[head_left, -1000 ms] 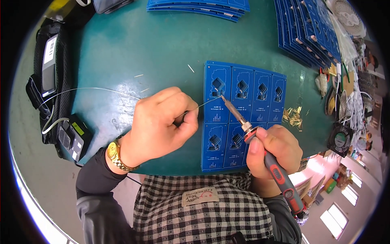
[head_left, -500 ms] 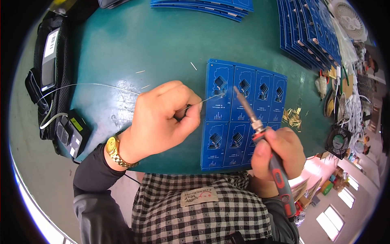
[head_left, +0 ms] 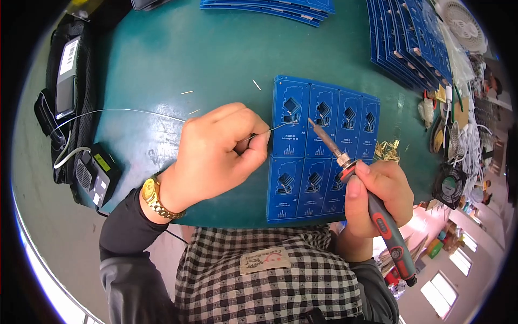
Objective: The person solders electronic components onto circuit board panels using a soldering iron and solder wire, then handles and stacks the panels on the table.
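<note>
- While the left hand pinches thin silvery metal wire, slackness could misplace its end.
- Right of those fingers lies a blue rectangular circuit-board panel; bumps could shift it.
- Rightmost, the right hand grips a grey-and-red pen-shaped soldering iron; slipping could scorch.

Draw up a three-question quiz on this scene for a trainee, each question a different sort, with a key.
1. Open question: what tool does the right hand hold?
2. True or false: the pile of small gold-coloured pieces lies to the right of the blue circuit-board panel.
3. Fill the gap: the left hand pinches a thin ____, whose end reaches over the panel.

Key:
1. A soldering iron.
2. True.
3. Wire.
</note>
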Action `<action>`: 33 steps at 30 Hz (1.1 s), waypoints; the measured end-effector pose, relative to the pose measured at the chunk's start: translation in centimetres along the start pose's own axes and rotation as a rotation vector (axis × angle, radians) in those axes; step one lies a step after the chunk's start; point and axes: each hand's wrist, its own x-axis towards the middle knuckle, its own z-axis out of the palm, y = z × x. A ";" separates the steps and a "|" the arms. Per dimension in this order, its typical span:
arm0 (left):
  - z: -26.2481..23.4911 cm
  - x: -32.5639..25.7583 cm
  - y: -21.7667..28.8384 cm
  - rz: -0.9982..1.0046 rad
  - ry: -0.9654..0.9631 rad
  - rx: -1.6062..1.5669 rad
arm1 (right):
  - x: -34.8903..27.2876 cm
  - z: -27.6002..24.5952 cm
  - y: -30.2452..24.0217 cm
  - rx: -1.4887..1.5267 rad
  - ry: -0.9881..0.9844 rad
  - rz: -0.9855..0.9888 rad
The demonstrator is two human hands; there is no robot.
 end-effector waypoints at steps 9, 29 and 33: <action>0.2 0.0 -0.1 0.004 0.002 0.035 | -0.2 1.2 0.8 0.037 0.016 -0.077; 0.0 0.2 0.0 -0.049 0.048 -0.007 | 0.9 0.4 0.3 0.038 -0.045 -0.047; 0.0 0.0 -0.1 -0.049 0.040 -0.002 | 0.6 1.0 0.6 0.028 -0.067 -0.057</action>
